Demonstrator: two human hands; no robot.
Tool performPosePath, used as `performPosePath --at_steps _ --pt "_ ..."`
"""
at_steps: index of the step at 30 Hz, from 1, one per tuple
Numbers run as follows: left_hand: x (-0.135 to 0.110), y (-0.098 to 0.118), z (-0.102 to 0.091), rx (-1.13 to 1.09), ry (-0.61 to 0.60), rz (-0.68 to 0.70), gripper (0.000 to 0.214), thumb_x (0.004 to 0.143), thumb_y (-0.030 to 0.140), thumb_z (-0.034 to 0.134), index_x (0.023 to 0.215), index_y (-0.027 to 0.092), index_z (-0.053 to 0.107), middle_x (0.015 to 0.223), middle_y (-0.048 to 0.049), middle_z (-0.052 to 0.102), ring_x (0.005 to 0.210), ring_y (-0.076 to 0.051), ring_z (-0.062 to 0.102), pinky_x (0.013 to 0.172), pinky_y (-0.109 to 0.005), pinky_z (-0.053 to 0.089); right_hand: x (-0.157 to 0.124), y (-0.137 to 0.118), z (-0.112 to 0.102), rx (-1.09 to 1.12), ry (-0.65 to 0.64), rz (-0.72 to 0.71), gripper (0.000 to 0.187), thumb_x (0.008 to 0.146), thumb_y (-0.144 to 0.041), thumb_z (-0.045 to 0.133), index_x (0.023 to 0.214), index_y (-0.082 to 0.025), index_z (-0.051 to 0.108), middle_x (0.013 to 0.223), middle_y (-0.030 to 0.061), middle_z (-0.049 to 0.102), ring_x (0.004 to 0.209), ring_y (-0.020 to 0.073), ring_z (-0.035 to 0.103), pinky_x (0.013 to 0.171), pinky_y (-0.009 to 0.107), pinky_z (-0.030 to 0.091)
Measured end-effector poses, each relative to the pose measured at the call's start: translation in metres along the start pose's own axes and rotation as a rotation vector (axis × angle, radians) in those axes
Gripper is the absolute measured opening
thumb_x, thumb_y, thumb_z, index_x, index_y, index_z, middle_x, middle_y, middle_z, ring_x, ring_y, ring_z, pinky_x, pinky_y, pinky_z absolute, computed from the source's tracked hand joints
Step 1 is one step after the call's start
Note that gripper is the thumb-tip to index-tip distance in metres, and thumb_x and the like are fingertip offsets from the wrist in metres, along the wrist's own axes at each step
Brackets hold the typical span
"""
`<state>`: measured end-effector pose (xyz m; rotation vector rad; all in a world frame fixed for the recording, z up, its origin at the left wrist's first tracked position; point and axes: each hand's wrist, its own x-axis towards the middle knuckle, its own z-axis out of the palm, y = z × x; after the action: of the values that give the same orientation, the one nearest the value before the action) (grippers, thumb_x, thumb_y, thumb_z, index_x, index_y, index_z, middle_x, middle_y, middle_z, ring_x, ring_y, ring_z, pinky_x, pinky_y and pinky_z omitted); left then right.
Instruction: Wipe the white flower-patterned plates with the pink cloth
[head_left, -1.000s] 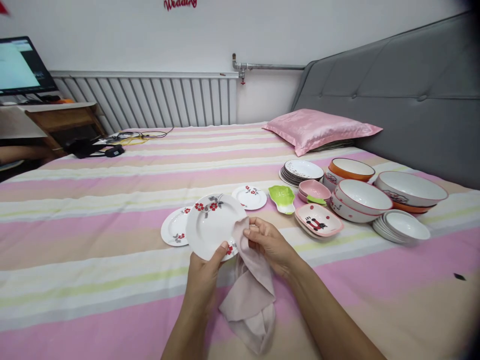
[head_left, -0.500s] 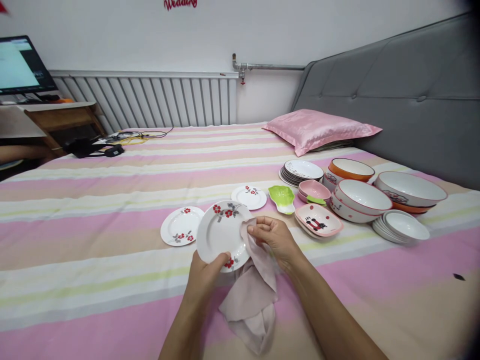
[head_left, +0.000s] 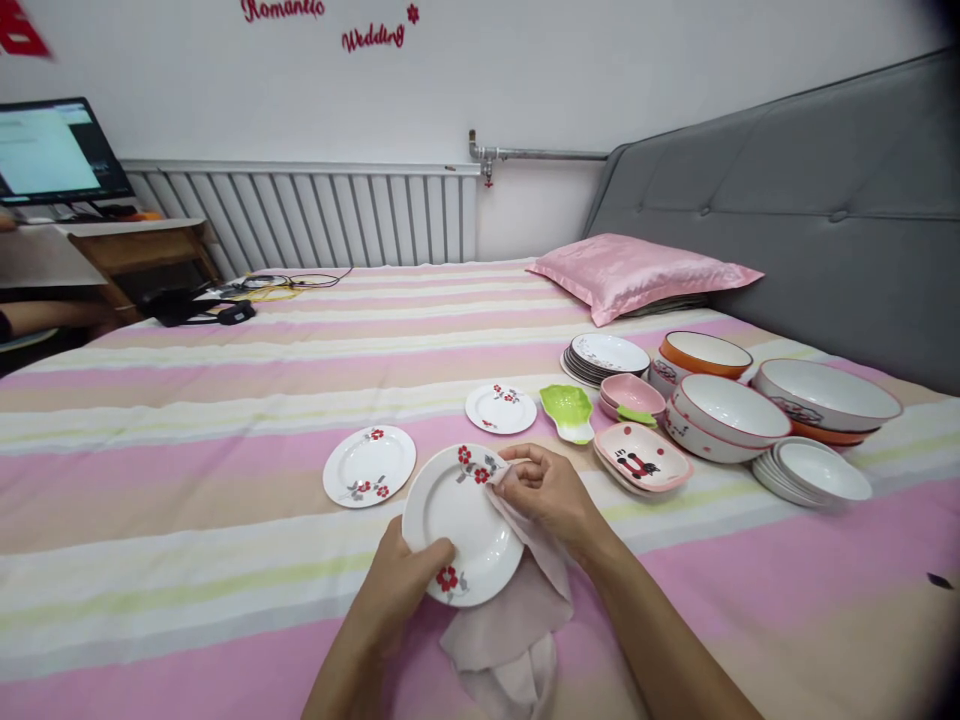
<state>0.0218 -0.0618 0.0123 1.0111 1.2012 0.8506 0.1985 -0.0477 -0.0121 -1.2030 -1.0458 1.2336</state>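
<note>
A white plate with red flowers (head_left: pixel 461 520) is tilted up in front of me, above the striped bedspread. My left hand (head_left: pixel 409 570) grips its lower left edge, thumb on the face. Pinched in my right hand (head_left: pixel 547 495) is a pale pink cloth (head_left: pixel 517 605), pressed against the plate's upper right rim; the rest of it hangs down behind the plate. Two more flowered plates lie flat beyond: one plate (head_left: pixel 369 467) to the left, and a smaller plate (head_left: pixel 500 410) farther back.
Right of the plates stand a green leaf-shaped dish (head_left: pixel 566 410), pink dishes (head_left: pixel 643 458), stacked plates (head_left: pixel 607 354), large bowls (head_left: pixel 731 408) and small white bowls (head_left: pixel 821 470). A pink pillow (head_left: pixel 637 272) lies by the grey headboard (head_left: pixel 810 180). Cables and a black device (head_left: pixel 196 307) are far left. A person's limb shows at the left edge.
The held plate has turned and dropped slightly toward me. My right hand and the cloth have shifted along to the upper right rim. The view has tilted up a little.
</note>
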Motion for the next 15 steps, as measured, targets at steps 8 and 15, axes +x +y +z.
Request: performPosePath --at_steps 8,15 --pt "-0.004 -0.01 0.036 -0.418 0.029 0.083 0.051 0.06 0.025 0.07 0.108 0.013 0.058 0.098 -0.0108 0.068 0.092 -0.025 0.061 0.077 -0.032 0.047 0.005 0.01 0.013 0.251 0.221 -0.052 0.045 0.062 -0.033 0.072 0.094 -0.02 0.043 0.079 0.0031 0.066 0.068 0.0179 0.063 0.062 0.029 0.049" --pt "-0.003 -0.017 0.05 -0.544 0.143 0.098 0.066 0.064 0.015 0.068 0.125 0.021 0.045 0.108 -0.0084 0.065 0.103 -0.023 0.057 0.086 -0.033 0.046 -0.001 0.009 0.028 0.208 0.235 -0.119 0.032 0.074 -0.043 0.06 0.094 -0.02 0.049 0.08 0.0021 0.062 0.069 0.0171 0.059 0.061 0.027 0.046"
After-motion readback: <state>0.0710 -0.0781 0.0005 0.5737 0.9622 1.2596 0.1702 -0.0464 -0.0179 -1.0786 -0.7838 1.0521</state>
